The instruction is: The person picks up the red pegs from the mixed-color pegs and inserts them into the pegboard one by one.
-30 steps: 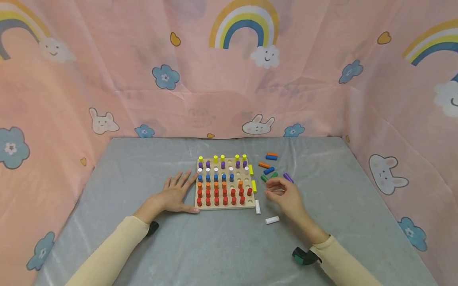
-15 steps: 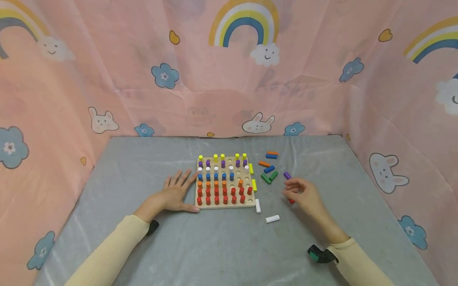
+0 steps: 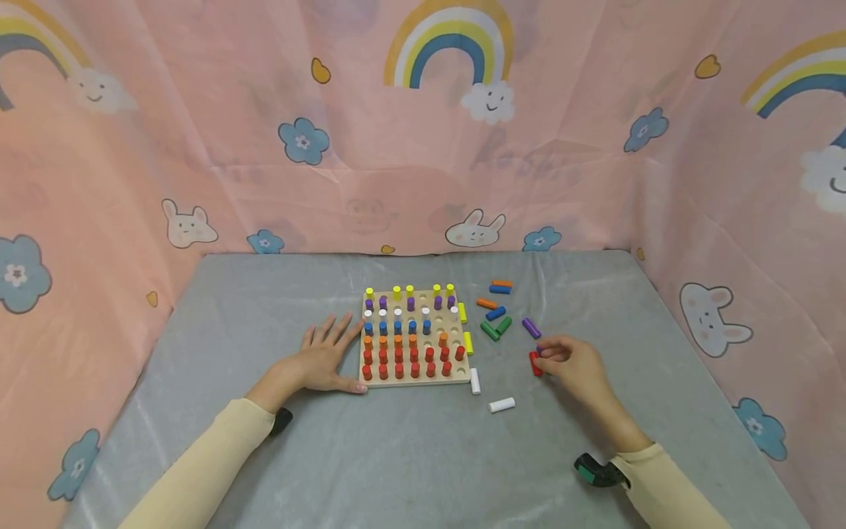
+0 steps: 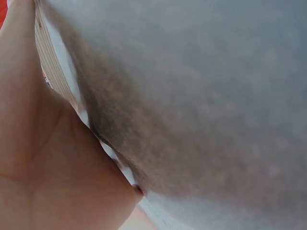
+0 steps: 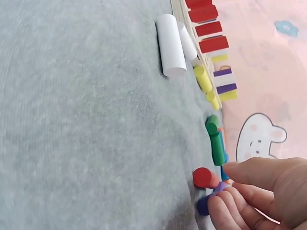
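Note:
In the head view, my left hand (image 3: 322, 363) lies with spread fingers at the left side of a wooden pegboard (image 3: 456, 382), its thumb at the front corner. Rows of coloured pegs stand upright in the board. To the right of the board, my right hand (image 3: 575, 367) is low over the table, thumb and fingers bent and apart. A purple peg (image 5: 204, 206) lies at its fingertips, mostly hidden by them in the head view. Beside it lies a red peg (image 3: 535, 363). Another purple peg (image 3: 532, 328) lies just beyond.
Two green pegs (image 3: 504, 325), blue pegs (image 3: 496, 313) and orange pegs (image 3: 487, 303) lie loose right of the board. Yellow pegs (image 3: 468, 343) lie along its right edge. Two white pegs (image 3: 501, 405) are nearer the front. A pink curtain (image 3: 410, 184) surrounds the grey table.
My right hand has moved right and slightly down, away from the green pegs to the red and purple ones, uncovering the green pegs. My left hand has stayed in place.

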{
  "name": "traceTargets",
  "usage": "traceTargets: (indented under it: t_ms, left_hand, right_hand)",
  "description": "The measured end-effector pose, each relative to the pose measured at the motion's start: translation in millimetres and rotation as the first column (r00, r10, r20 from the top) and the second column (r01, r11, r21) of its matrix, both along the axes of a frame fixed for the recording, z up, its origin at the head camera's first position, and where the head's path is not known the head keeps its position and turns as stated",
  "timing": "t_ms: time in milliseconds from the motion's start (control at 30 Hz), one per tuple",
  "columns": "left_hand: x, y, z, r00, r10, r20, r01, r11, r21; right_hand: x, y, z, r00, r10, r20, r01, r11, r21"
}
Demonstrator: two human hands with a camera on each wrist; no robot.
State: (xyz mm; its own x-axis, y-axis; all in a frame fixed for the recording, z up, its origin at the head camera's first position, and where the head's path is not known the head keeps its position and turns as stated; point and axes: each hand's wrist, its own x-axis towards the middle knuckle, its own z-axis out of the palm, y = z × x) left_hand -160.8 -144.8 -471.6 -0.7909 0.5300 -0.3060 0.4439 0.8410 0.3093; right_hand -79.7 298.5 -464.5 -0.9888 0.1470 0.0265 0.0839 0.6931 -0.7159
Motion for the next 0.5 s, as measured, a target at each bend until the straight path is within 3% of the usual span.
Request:
traceTargets:
  t_ms: [267,500]
  left_hand:
    - [0.9,0.0,1.5,1.000,0.003,-0.010,-0.003,1.000,-0.014]
    - [0.6,-0.5,1.0,1.000,-0.002,-0.007,0.002,1.000,0.002]
  right_hand:
    - [-1.2,-5.3,0.6,1.000,0.025,0.008,-0.025,0.999,0.031]
    - [-3.6,-12.0,-3.6,0.995,0.099,-0.006,-0.098,0.991,0.090]
